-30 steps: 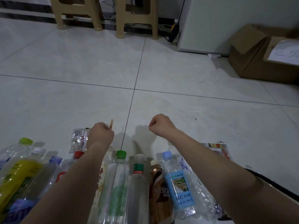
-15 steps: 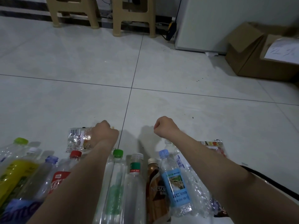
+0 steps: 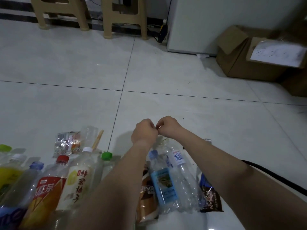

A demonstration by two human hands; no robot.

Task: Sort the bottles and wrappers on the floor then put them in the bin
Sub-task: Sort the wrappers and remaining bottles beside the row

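Open floor: the pale tiled floor [image 3: 69, 67] lies bare from the hands out to the far wall, and one grout line runs straight away from the left forearm.
Far edge: two beige stools [image 3: 124, 15] stand at the wall, with a white cabinet [image 3: 216, 22] to their right.
Right edge: cardboard boxes [image 3: 245, 57] sit just beside the cabinet, their flaps up. A black cable [image 3: 265, 175] crosses the floor near the right forearm.
Near edge: a row of bottles [image 3: 78, 180] lies side by side along the bottom of the view, caps pointing away and packed close.
Left of the hands: a clear wrapper [image 3: 67, 144] and a wooden stick [image 3: 98, 140] lie just beyond the caps, near each other.
Right of the row: a water bottle [image 3: 163, 185] with a blue label lies beside a brown coffee bottle [image 3: 147, 196]. A dark wrapper [image 3: 210, 199] lies at the outer end, next to a clear bottle.
Left hand [image 3: 144, 131]: back of the hand up, wrist bent down, forearm crossing over the middle of the row. The fingers are curled under into a fist; whether they pinch anything cannot be told.
Right hand [image 3: 167, 127]: also a fist, fingers tucked under, forearm coming in from the lower right above the clear bottles. What it holds, if anything, is hidden.
Hands together: the knuckles meet, touching or nearly so, above the floor just past the bottle caps.
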